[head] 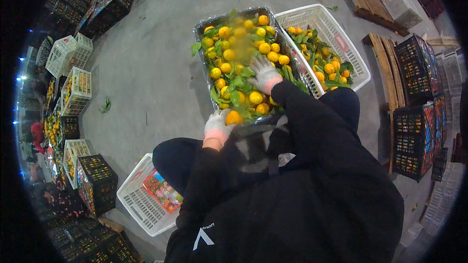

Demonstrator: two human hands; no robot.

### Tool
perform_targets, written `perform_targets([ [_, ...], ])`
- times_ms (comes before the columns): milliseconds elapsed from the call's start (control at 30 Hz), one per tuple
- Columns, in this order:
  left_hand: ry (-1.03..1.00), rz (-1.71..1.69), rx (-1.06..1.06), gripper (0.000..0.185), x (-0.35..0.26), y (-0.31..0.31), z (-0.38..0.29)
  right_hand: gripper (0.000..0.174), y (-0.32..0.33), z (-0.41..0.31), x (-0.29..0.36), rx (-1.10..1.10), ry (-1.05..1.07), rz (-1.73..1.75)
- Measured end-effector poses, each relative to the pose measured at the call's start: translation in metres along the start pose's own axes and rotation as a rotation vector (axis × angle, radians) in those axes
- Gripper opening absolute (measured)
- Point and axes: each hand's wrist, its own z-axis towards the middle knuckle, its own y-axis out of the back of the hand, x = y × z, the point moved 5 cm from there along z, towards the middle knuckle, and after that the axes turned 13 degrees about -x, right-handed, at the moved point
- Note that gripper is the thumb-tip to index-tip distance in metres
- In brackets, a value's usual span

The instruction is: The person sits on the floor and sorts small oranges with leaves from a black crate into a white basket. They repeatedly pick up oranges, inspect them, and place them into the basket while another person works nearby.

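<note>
A black plastic crate lined with clear film [203, 66] stands before me, filled with mandarins [256, 98] and green leaves. My right hand [264, 71], in a pale knit glove with a pink cuff, rests palm down on the fruit at the crate's right side. Its fingers are spread over fruit and leaves. At the near left corner is my left hand [218, 128], gloved the same way. An orange mandarin [234, 117] lies against its fingers; whether they grip the fruit or the crate's rim is hidden. A blurred smear covers part of the far fruit.
A white plastic crate [351, 53] with leafy mandarins adjoins on the right. Behind my left knee sits another white crate [140, 204] holding a printed red sheet [162, 191]. Stacked black crates [413, 140] and wooden pallets [387, 69] line the right; more crates [97, 180] stand left.
</note>
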Motion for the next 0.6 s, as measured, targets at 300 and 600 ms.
perform_targets([
  [300,-0.014,0.011,-0.020,0.055,-0.001,0.001,-0.002,0.068,0.013,0.012,-0.023,-0.084,0.004,0.256],
  [600,-0.054,-0.035,-0.009,0.056,0.006,-0.005,0.003,0.040,0.103,-0.039,-0.270,-0.213,-0.419,0.361],
])
